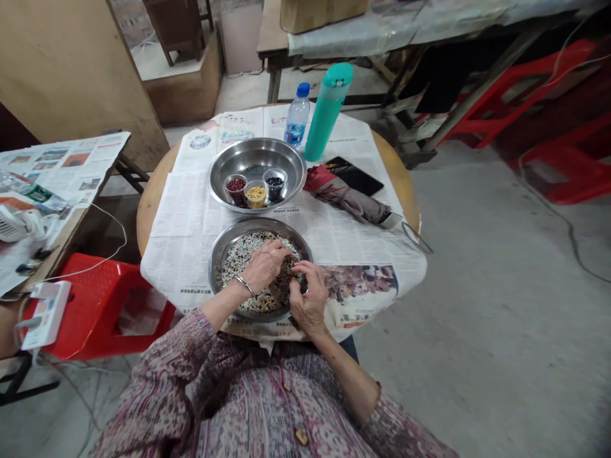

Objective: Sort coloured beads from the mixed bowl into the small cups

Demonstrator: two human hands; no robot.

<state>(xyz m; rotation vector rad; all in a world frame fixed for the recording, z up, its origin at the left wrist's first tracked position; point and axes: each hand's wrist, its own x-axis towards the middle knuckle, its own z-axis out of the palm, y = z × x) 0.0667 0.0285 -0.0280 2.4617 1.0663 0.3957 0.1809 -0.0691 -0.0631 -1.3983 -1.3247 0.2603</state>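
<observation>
A steel bowl (214, 270) near the table's front edge holds mixed grains and beans (243, 254), mostly white with yellow and dark ones. My left hand (265, 264), a bangle at its wrist, is over the middle of the mix with its fingers bent and closed together. My right hand (310, 299) is at the bowl's right side, thumb and fingers curled in a pinch. Whatever lies between the fingertips is too small to make out. Behind, a larger steel basin (258, 149) contains cups of red beans (236, 186), yellow beans (256, 194) and black beans (274, 184).
Newspaper (176, 210) covers the round table. On it are a water bottle (297, 117), a teal flask (328, 111), a folded umbrella (348, 197) and a dark phone (356, 175). A red stool (100, 312) with a power strip (46, 315) stands at left.
</observation>
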